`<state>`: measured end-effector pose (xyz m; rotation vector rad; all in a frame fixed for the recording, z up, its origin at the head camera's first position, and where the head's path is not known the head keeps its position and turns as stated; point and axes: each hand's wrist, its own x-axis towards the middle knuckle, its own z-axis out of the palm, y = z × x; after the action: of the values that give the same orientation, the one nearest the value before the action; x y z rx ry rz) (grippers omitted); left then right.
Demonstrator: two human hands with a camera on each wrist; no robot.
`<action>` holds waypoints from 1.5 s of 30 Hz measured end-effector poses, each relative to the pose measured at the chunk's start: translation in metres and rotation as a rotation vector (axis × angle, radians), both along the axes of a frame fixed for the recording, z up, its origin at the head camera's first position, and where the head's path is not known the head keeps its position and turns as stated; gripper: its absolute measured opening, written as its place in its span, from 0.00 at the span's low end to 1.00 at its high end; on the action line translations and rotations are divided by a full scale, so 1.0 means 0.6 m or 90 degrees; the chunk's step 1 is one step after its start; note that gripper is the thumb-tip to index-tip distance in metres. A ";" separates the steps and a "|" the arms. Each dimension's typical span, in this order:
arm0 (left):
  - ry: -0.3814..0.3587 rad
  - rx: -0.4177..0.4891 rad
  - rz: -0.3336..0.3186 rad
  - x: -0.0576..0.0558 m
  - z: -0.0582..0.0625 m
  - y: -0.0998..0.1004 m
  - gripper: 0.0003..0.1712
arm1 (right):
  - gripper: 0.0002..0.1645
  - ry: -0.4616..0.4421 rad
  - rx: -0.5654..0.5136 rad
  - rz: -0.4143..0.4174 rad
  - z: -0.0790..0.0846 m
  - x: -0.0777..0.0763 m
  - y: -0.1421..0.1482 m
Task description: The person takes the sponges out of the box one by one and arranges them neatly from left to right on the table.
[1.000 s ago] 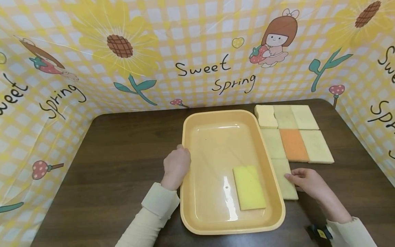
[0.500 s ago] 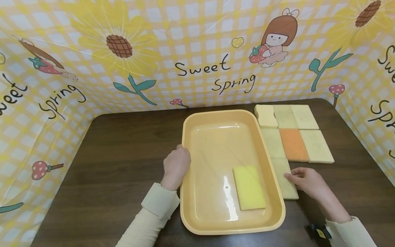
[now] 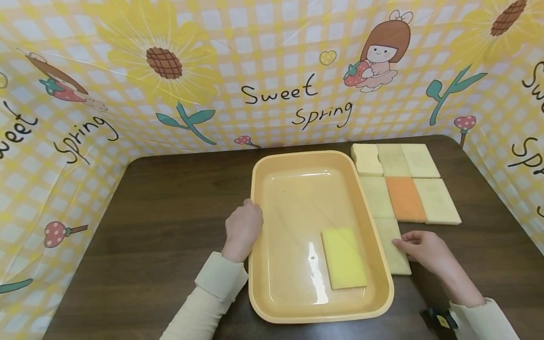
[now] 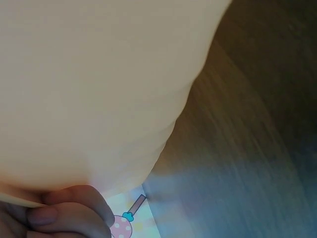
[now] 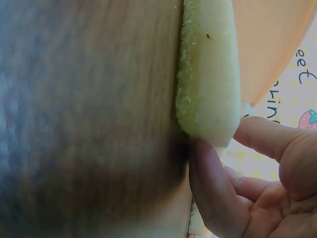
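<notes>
A cream plastic tray (image 3: 297, 203) lies on the dark table, with one bright yellow sponge (image 3: 344, 259) near its front right corner. My left hand (image 3: 243, 229) grips the tray's left rim; in the left wrist view its curled fingers (image 4: 74, 213) are at the rim, beside the tray's outer wall (image 4: 99, 89). On the other side, my right hand (image 3: 427, 250) pinches the right edge of a pale green sponge (image 3: 391, 255). The right wrist view shows thumb and finger on either face of that sponge (image 5: 213, 74) at its edge. Part of the sponge is hidden behind the tray.
Right of the tray, several sponges lie flat in rows: an orange one (image 3: 405, 198), pale ones (image 3: 437, 200), and a thicker notched cream one (image 3: 367, 159) at the back. A small black object (image 3: 439, 319) is by the right sleeve. Patterned cloth (image 3: 272, 56) walls the table.
</notes>
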<state>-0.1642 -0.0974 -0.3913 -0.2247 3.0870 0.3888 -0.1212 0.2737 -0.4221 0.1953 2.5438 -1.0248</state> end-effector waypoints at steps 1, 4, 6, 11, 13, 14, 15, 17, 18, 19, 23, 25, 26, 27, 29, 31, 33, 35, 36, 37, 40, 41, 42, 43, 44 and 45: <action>0.002 0.004 0.003 0.000 0.000 0.000 0.18 | 0.30 -0.001 0.001 -0.001 0.000 0.000 0.000; 0.009 0.012 0.009 0.000 0.000 0.000 0.18 | 0.31 -0.003 0.005 -0.002 0.001 -0.001 0.000; 0.009 0.011 0.011 0.000 0.001 0.000 0.18 | 0.31 -0.004 0.007 -0.002 0.001 -0.002 0.000; 0.009 0.010 0.013 0.000 0.000 0.000 0.18 | 0.31 -0.007 0.017 0.002 0.002 -0.002 0.000; 0.013 0.009 0.010 0.000 0.000 0.000 0.18 | 0.33 -0.010 0.023 0.007 0.002 -0.002 0.001; 0.015 0.007 0.009 0.001 -0.001 0.000 0.18 | 0.33 -0.012 0.025 0.009 0.002 -0.002 0.001; 0.016 0.006 0.007 0.001 -0.001 0.000 0.18 | 0.34 -0.013 0.027 0.012 0.003 -0.002 0.001; 0.019 0.006 0.005 0.001 -0.001 0.000 0.17 | 0.36 -0.017 0.030 0.013 0.004 -0.001 0.002; 0.018 0.007 0.006 0.001 -0.001 0.000 0.17 | 0.36 -0.018 0.029 0.012 0.004 0.000 0.002; 0.017 0.008 0.007 0.001 -0.001 0.000 0.17 | 0.37 -0.018 0.029 0.010 0.005 0.001 0.002; 0.013 0.013 0.011 0.001 -0.001 0.000 0.17 | 0.38 -0.012 0.030 0.008 0.011 0.004 0.005; 0.013 0.013 0.011 0.001 -0.001 0.000 0.17 | 0.38 -0.008 0.037 0.014 0.017 0.005 0.007; 0.013 0.012 0.010 0.001 -0.001 0.000 0.17 | 0.38 -0.004 0.043 0.017 0.019 0.005 0.008; 0.015 0.011 0.009 0.001 -0.001 -0.001 0.17 | 0.37 0.000 0.049 0.020 0.022 0.006 0.009; 0.016 0.007 0.007 0.001 -0.002 -0.001 0.17 | 0.36 0.012 0.062 0.023 0.028 0.007 0.010; 0.018 0.005 0.005 0.001 -0.002 -0.001 0.17 | 0.35 0.027 0.076 0.024 0.034 0.008 0.011; 0.017 0.006 0.006 0.001 -0.002 -0.001 0.17 | 0.34 0.044 0.084 0.023 0.040 0.009 0.009; 0.017 0.010 0.007 0.001 -0.002 -0.001 0.17 | 0.34 0.062 0.092 0.024 0.047 0.012 0.006; 0.017 0.011 0.008 0.001 -0.002 -0.001 0.17 | 0.34 0.071 0.093 0.024 0.050 0.013 0.003; 0.017 0.012 0.009 0.001 -0.003 -0.001 0.17 | 0.33 0.077 0.093 0.024 0.054 0.014 0.000; 0.020 0.012 0.008 0.001 -0.003 -0.001 0.17 | 0.34 0.090 0.093 0.023 0.066 0.020 -0.010; 0.020 0.012 0.008 0.001 -0.003 -0.002 0.17 | 0.35 0.093 0.091 0.022 0.070 0.021 -0.014; 0.020 0.011 0.007 0.001 -0.003 -0.002 0.17 | 0.35 0.095 0.088 0.022 0.074 0.023 -0.018; 0.020 0.011 0.007 0.001 -0.004 -0.002 0.17 | 0.35 0.100 0.086 0.022 0.078 0.025 -0.023; 0.020 0.011 0.007 0.001 -0.004 -0.002 0.17 | 0.35 0.106 0.084 0.023 0.082 0.027 -0.028; 0.019 0.011 0.007 0.001 -0.004 -0.002 0.17 | 0.34 0.113 0.082 0.024 0.085 0.028 -0.033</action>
<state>-0.1638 -0.0985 -0.3935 -0.2378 3.1113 0.4227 -0.1043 0.2539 -0.3709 0.0947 2.7645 -0.9003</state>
